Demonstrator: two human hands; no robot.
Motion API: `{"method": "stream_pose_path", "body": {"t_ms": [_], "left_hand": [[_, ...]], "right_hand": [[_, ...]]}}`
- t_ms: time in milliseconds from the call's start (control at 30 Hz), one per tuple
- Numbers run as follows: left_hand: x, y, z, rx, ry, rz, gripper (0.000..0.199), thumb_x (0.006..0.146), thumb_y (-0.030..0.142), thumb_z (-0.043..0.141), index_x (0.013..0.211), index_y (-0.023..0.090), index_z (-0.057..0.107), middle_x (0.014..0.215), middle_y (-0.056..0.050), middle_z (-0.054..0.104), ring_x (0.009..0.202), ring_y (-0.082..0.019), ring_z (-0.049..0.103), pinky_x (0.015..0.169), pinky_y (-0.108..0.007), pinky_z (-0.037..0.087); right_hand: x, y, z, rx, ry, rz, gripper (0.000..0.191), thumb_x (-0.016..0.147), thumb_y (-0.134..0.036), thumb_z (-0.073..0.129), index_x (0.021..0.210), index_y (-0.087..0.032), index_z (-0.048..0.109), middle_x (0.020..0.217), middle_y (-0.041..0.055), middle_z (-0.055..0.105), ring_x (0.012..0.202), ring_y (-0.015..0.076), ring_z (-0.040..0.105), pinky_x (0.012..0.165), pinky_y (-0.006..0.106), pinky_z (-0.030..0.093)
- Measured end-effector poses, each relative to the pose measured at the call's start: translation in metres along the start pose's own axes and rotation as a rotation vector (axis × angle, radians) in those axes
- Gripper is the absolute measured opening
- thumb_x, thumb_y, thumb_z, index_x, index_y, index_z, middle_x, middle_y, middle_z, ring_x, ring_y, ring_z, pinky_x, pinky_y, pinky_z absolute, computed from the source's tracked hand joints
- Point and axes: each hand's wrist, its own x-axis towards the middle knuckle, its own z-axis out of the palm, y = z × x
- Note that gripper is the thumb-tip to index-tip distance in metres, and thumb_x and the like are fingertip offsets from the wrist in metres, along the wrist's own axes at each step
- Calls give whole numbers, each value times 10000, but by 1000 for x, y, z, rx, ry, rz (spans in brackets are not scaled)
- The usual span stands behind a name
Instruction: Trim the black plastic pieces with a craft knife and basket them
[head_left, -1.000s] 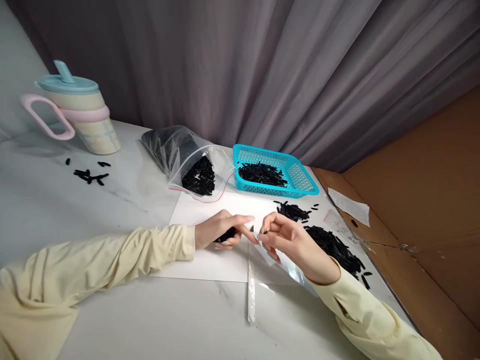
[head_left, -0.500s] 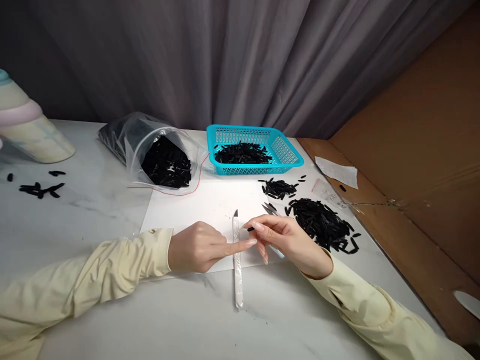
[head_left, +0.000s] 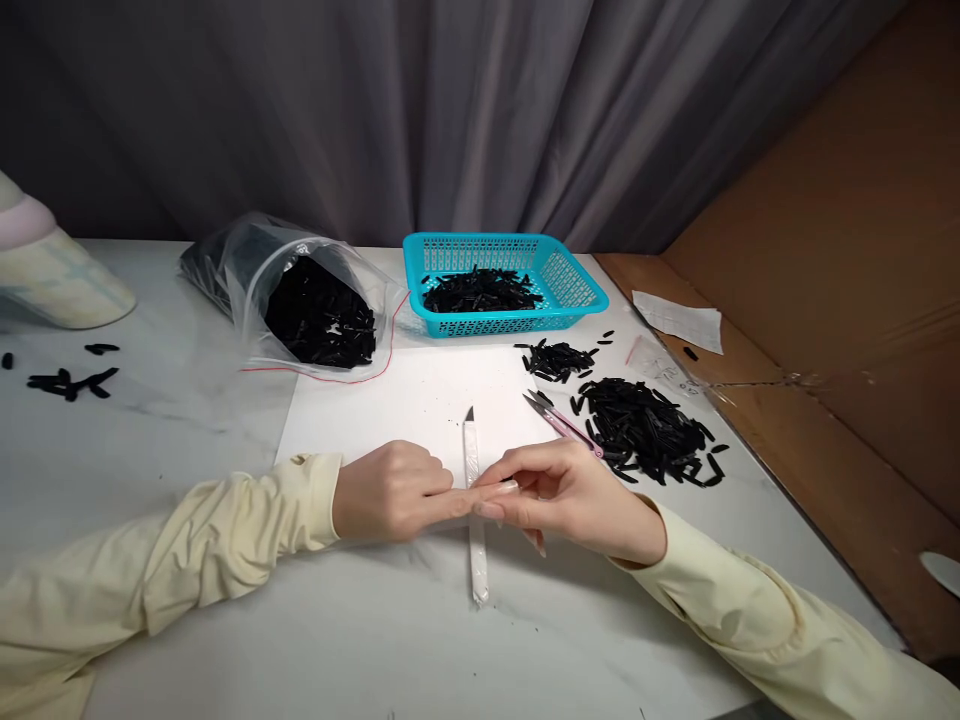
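Observation:
My left hand [head_left: 401, 492] points its index finger to the right, its other fingers curled in with nothing visible in them. My right hand [head_left: 559, 498] closes its thumb and fingertips around the tip of that index finger. A bit of black shows between the right fingers, mostly hidden. Beneath the fingertips lies a craft knife [head_left: 478, 565] with a white wrapped handle, its dark blade pointing away. Pink-handled scissors [head_left: 570, 428] rest just beyond my right hand, beside a large pile of black pieces [head_left: 649, 430].
A blue basket [head_left: 510, 322] and an open plastic bag [head_left: 251, 290], both with black pieces, stand at the back. White paper [head_left: 375, 410] lies in the middle. A smaller black pile [head_left: 559, 360] is near the basket. At left are a pastel tumbler [head_left: 67, 280] and loose black pieces [head_left: 71, 383].
My right hand has moved its fingertips onto my left index finger, and the black piece it held is now mostly hidden. The view has shifted slightly; more of the scissors shows.

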Motion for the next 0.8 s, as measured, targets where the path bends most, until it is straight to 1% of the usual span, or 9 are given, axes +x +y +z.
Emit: {"method": "stream_pose_path", "body": {"t_ms": [100,233,333,433,533,667,733,800], "left_hand": [[-1,-1,-1,-52,-29,10,340,808,14,355,1066,133,541,481,44,432,405,-136,345,399,-268,241],[-2,-1,-2,-87,-59,6,522,765,-7,340,1265,120,418,483,51,441,389,-137,361,388,-264,268],[-2,-1,-1,-114,-83,-10,572,772,-7,315,1331,112,349,480,56,442,390,-131,373,391,-257,278],[-3,-1,0,-170,-81,-29,574,794,-8,290,1357,100,305,491,53,466,402,-120,389,402,-244,285],[-2,1,1,-281,-25,-92,519,844,19,304,1357,104,325,503,46,502,406,-101,397,409,-219,292],[1,4,0,-560,35,-266,454,873,36,373,1312,135,432,553,20,591,397,-65,393,439,-158,347],[2,5,-1,-635,35,-294,451,863,22,388,1293,135,466,617,-13,646,404,-58,411,458,-146,372],[2,5,-1,-656,23,-293,468,848,-1,387,1287,134,476,665,-36,675,419,-60,446,465,-146,384]], "right_hand": [[0,0,-4,73,-69,15,234,707,-268,703,848,-83,671,561,-12,563,400,54,495,383,171,449],[2,3,-6,124,-111,12,223,702,-237,708,865,-88,673,596,-3,588,408,57,516,401,177,463],[3,4,-7,125,-124,6,206,712,-212,697,877,-91,675,579,-10,589,410,56,525,426,178,475],[4,3,-8,143,-138,9,200,724,-193,684,896,-92,673,567,-18,587,419,59,541,439,173,478],[4,3,-9,154,-128,11,206,733,-200,680,907,-90,666,523,-30,572,416,65,548,446,174,480],[6,3,-7,172,-90,3,209,720,-223,695,879,-94,659,511,-29,575,415,75,554,450,188,484],[6,4,-4,168,-47,-14,210,699,-241,713,841,-95,660,512,-29,566,399,73,534,426,192,469],[6,5,2,142,22,-36,220,673,-270,734,787,-97,661,505,-31,544,373,62,490,385,191,435]]}}
